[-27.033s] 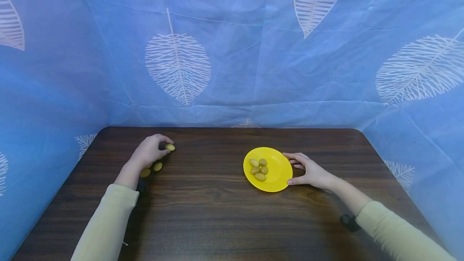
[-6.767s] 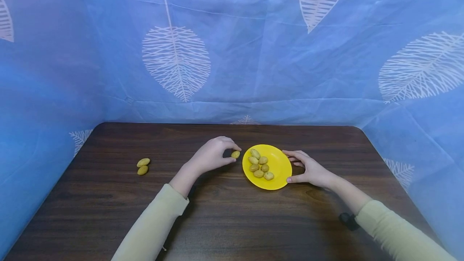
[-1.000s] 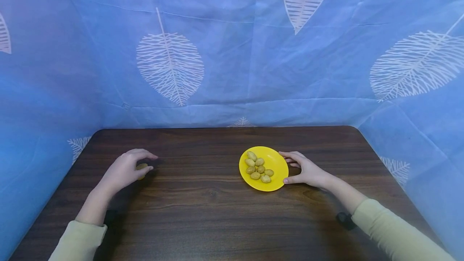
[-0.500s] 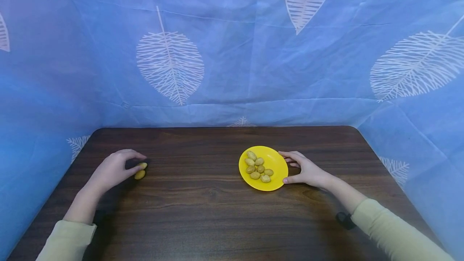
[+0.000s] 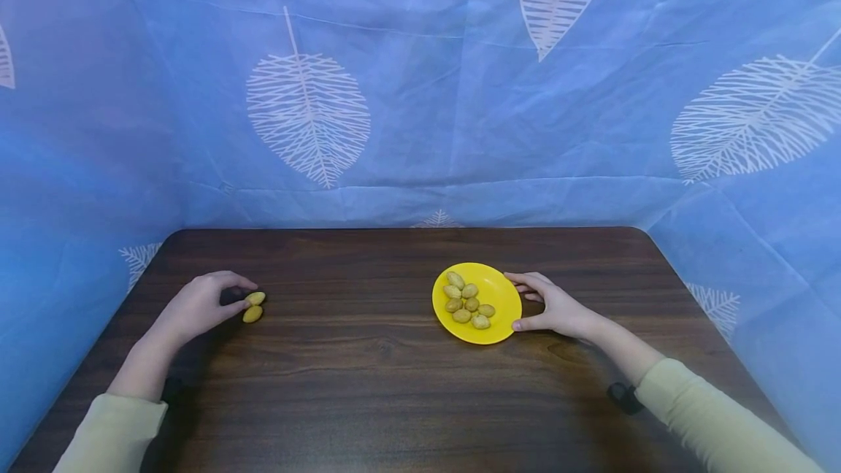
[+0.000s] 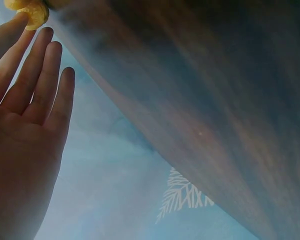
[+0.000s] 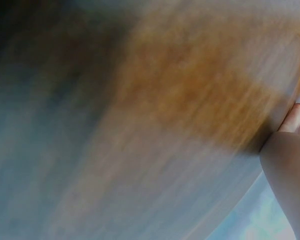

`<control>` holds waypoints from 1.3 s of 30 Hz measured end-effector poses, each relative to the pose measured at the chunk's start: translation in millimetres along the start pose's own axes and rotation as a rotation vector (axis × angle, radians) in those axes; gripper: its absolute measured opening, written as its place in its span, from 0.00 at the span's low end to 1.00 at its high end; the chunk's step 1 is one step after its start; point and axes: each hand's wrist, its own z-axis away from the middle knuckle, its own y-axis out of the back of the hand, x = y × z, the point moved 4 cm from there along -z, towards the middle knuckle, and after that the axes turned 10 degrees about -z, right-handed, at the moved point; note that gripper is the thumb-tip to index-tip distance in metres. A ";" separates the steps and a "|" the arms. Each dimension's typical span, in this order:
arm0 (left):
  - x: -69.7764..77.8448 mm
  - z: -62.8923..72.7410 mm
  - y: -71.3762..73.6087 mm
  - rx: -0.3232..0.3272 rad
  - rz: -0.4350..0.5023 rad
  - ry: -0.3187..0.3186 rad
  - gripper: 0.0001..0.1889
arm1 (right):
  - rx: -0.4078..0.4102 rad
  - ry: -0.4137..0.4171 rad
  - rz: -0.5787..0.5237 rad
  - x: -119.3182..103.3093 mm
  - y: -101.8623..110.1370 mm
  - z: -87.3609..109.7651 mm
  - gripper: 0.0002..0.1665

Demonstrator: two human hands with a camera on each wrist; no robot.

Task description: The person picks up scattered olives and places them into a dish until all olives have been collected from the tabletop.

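Two small yellow oval fruits lie close together on the table's left side, an upper fruit (image 5: 255, 298) and a lower fruit (image 5: 252, 314). My left hand (image 5: 200, 303) reaches to the upper one, thumb tip right at it and index finger just beyond. The left wrist view has the thumb overlapping a yellow fruit (image 6: 36, 16), the other fingers long and extended. On the right, my right hand (image 5: 555, 309) holds the rim of a round yellow plate (image 5: 502, 301), thumb at the near side and fingers farther back. Several similar fruits (image 5: 462, 315) sit in the plate's left half.
The dark wood-grain table (image 5: 368, 400) has rounded far corners. A blue cloth (image 5: 420, 115) with white leaf prints hangs behind it and along both sides. A small dark object (image 5: 624, 398) shows under the right sleeve.
Over the last second my left hand drew back leftward, and both loose fruits came into sight. Since the oldest frame, more fruits lie on the plate and fewer at left. My right hand stays at the rim.
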 end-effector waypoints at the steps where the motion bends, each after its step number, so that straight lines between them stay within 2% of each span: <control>1: 0.2 0.1 0.0 -0.003 0.003 0.004 0.13 | 0.000 0.001 0.000 0.0 0.0 0.0 0.53; 14: 1.8 0.0 -1.0 -0.024 0.021 0.021 0.09 | 0.001 0.005 0.000 -1.4 -1.0 0.8 0.53; 22: 3.9 -0.7 0.2 0.004 0.007 0.003 0.10 | -0.002 0.009 -0.007 -2.0 -1.5 1.2 0.53; 30: 15.6 -3.5 2.3 0.059 0.021 -0.032 0.11 | -0.007 0.017 -0.013 -1.2 -1.0 1.6 0.52; 39: 32.9 -8.5 4.6 0.091 0.023 -0.053 0.11 | -0.005 0.021 -0.009 -1.3 -1.0 1.6 0.52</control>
